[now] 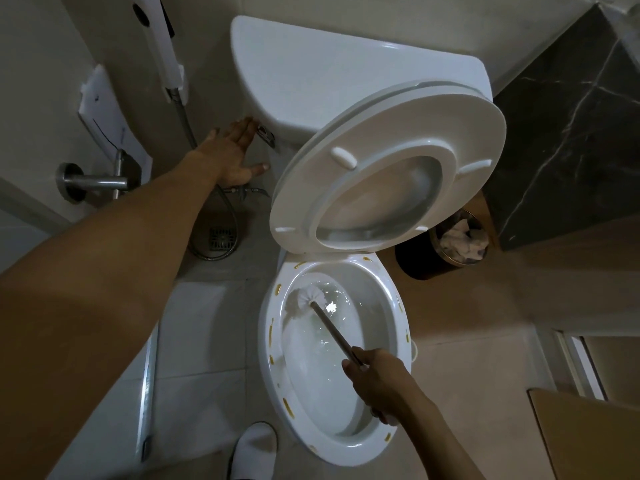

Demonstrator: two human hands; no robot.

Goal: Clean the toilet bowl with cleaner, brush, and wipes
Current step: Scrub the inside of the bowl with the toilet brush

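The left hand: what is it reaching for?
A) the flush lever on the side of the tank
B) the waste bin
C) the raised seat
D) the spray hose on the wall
A: the left hand, fingers straight, is at the metal flush lever on the tank.

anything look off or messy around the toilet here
Yellow-brown smears dot the toilet bowl rim, for example near, possibly cleaner or stains. The bin beside it is heaped with crumpled paper. The hose lies looped on the floor by the drain. Nothing looks broken or spilled.
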